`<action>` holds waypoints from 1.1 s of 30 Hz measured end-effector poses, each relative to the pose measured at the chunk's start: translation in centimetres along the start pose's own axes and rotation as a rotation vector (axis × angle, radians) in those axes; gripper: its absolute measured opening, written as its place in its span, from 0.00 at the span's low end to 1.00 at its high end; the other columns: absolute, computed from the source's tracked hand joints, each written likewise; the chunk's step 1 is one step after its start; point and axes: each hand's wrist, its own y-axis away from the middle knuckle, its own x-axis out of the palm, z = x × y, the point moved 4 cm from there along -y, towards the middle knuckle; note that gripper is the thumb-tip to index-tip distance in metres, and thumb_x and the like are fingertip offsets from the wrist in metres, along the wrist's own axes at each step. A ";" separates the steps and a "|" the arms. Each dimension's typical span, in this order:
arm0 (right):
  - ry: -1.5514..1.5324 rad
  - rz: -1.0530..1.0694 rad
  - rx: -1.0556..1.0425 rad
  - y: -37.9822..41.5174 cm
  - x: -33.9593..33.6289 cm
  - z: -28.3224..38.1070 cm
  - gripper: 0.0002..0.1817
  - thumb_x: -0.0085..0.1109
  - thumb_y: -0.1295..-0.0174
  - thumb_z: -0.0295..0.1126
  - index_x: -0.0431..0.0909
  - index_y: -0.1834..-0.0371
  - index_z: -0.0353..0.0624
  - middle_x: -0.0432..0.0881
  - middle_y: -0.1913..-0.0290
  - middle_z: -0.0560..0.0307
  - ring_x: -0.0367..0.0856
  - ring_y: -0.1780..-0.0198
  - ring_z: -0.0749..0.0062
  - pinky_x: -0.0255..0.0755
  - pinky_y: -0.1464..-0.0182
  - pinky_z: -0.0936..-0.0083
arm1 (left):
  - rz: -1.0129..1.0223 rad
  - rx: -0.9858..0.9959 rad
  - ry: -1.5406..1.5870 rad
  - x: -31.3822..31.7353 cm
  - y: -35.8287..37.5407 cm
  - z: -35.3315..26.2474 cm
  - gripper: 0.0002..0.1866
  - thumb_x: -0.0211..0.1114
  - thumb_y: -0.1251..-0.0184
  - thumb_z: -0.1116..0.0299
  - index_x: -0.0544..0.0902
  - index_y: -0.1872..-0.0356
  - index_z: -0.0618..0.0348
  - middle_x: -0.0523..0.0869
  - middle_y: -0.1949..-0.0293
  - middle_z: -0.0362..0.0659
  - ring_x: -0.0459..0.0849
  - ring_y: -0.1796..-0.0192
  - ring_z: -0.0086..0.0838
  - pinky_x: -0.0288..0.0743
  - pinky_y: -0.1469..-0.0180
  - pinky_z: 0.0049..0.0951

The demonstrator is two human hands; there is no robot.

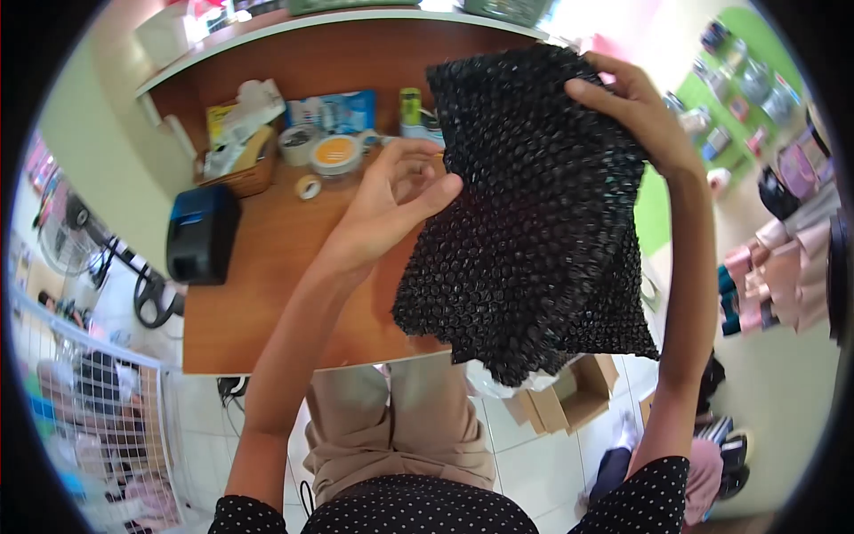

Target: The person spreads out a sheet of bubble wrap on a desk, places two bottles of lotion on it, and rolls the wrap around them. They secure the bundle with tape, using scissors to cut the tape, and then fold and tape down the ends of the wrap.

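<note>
A large sheet of black bubble wrap point(534, 205) hangs over the right part of the wooden desk point(267, 294), its lower edge past the desk's front. My right hand point(636, 107) grips its upper right corner between thumb and fingers. At the sheet's left edge is my left hand point(391, 196), fingers curled and apart, the thumb tip against or just beside the wrap; nothing shows in its grasp.
A black box-shaped device point(203, 234) stands at the desk's left. Behind it are a wicker basket point(238, 181), a tub with an orange label point(336, 153) and a tape roll point(308, 187). An open cardboard box point(578, 396) lies on the floor; another person's leg point(703, 472) shows lower right.
</note>
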 end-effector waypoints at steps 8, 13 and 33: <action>-0.130 0.367 -0.130 -7.6 14.8 0.3 0.19 0.60 0.41 0.41 0.75 0.54 0.38 0.80 0.59 0.61 0.76 0.56 0.80 0.69 0.51 0.82 | -0.645 -0.408 0.267 -8.9 9.8 4.5 0.25 0.63 0.38 0.59 0.73 0.46 0.66 0.79 0.52 0.45 0.76 0.49 0.29 0.66 0.44 0.27; 0.034 -0.005 0.002 -2.7 15.5 -10.7 0.21 0.63 0.46 0.38 0.74 0.51 0.41 0.80 0.59 0.53 0.78 0.55 0.67 0.70 0.51 0.72 | -1.010 -0.120 -0.369 -14.8 17.9 8.1 0.18 0.59 0.35 0.65 0.75 0.53 0.72 0.82 0.57 0.51 0.80 0.56 0.34 0.71 0.51 0.29; 0.039 0.087 -0.373 5.2 17.7 7.6 0.17 0.60 0.46 0.38 0.77 0.58 0.40 0.78 0.57 0.51 0.75 0.50 0.69 0.62 0.43 0.67 | -1.194 -0.209 -0.675 -13.8 18.3 4.9 0.16 0.57 0.36 0.69 0.75 0.56 0.75 0.82 0.65 0.59 0.82 0.61 0.43 0.71 0.56 0.33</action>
